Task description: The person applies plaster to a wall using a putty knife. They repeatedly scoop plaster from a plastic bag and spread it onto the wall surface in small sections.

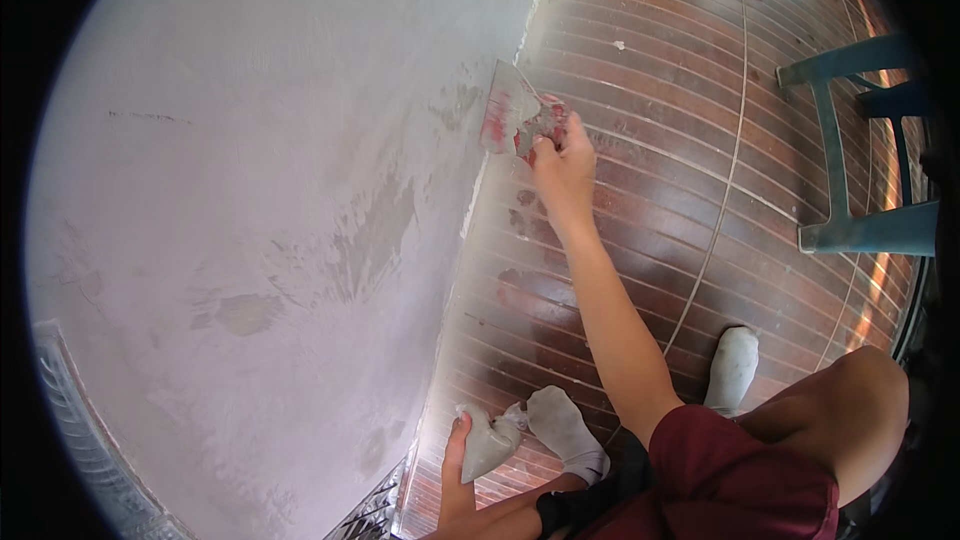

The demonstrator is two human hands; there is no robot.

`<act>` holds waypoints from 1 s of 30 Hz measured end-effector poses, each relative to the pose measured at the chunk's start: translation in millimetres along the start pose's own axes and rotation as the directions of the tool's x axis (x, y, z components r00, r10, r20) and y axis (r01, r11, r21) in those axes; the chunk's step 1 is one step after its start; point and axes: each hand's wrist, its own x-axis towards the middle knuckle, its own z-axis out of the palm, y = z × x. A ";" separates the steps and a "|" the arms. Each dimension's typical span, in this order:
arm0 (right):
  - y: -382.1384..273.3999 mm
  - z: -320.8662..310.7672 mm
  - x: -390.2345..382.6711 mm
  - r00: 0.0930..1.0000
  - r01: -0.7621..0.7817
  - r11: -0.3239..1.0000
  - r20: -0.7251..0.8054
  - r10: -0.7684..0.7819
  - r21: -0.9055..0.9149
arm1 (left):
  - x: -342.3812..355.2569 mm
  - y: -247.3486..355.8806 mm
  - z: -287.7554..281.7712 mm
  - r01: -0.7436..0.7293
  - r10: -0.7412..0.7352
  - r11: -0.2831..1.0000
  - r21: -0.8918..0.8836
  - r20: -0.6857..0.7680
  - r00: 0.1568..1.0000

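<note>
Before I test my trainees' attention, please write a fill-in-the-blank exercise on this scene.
The ____ hand grips a flat, reddish scraper.
The ____ hand holds a smooth grey bundle.
Of scraper and bundle, the ____ is nearer the white-socked feet.
A teal plastic stool is near the picture's ____ edge.

Missing words: right; left; bundle; right.

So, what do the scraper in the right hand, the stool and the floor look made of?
Scraper: blade probably steel, thin with a faint sheen; red handle likely plastic, though grey smears hide part of it.
Stool: most likely moulded plastic, satin blue-green, going by its rounded frame.
Floor: probably glazed ceramic tile, judging by gloss and pale joint lines; laminate can't be ruled out.
</note>
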 end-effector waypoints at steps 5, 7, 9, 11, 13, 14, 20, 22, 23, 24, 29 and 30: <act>7.5 -19.6 -2.0 0.929 -0.350 0.866 0.249 0.273 0.358 | 2.4 -4.4 -4.4 0.024 -0.024 1.000 -0.003 -0.012 1.000; 10.2 -19.5 -6.5 0.921 -0.373 0.856 0.257 0.295 0.357 | 3.3 -4.6 -5.7 0.030 -0.030 1.000 -0.005 -0.014 0.999; 13.3 -17.7 -8.1 0.909 -0.399 0.844 0.276 0.312 0.358 | 4.4 -3.8 -7.4 0.036 -0.036 0.999 -0.004 -0.019 0.999; 16.7 -16.6 -7.0 0.901 -0.408 0.835 0.310 0.303 0.370 | 4.7 -3.4 -9.2 0.041 -0.041 0.999 -0.008 -0.024 0.999; 20.7 -16.6 -4.6 0.892 -0.412 0.848 0.336 0.301 0.334 | 4.8 -4.0 -11.2 0.045 -0.046 0.999 -0.014 -0.026 0.999; 22.5 -16.9 -2.8 0.888 -0.413 0.852 0.350 0.298 0.323 | 4.1 -4.7 -11.5 0.046 -0.046 0.999 -0.016 -0.028 0.999; 28.2 -16.9 1.5 0.885 -0.421 0.818 0.375 0.276 0.392 | 3.2 -7.6 -12.3 0.052 -0.053 0.998 -0.024 -0.034 0.998; 27.5 -17.0 1.0 0.884 -0.419 0.826 0.377 0.276 0.377 | 3.0 -7.9 -11.4 0.056 -0.056 0.998 -0.026 -0.034 0.998; 26.9 -17.1 0.9 0.884 -0.419 0.826 0.375 0.277 0.377 | 3.4 -7.8 -11.0 0.055 -0.056 0.998 -0.026 -0.034 0.998; 26.1 -17.4 0.8 0.883 -0.423 0.825 0.376 0.282 0.375 | 3.2 -8.0 -10.3 0.054 -0.055 0.998 -0.026 -0.033 0.998; 23.5 -18.8 3.4 0.879 -0.419 0.840 0.385 0.281 0.344 | 3.7 -7.7 -8.4 0.058 -0.059 0.998 -0.023 -0.036 0.998; 23.4 -19.0 4.0 0.875 -0.427 0.831 0.394 0.280 0.356 | 3.7 -7.5 -8.1 0.059 -0.060 0.998 -0.021 -0.037 0.998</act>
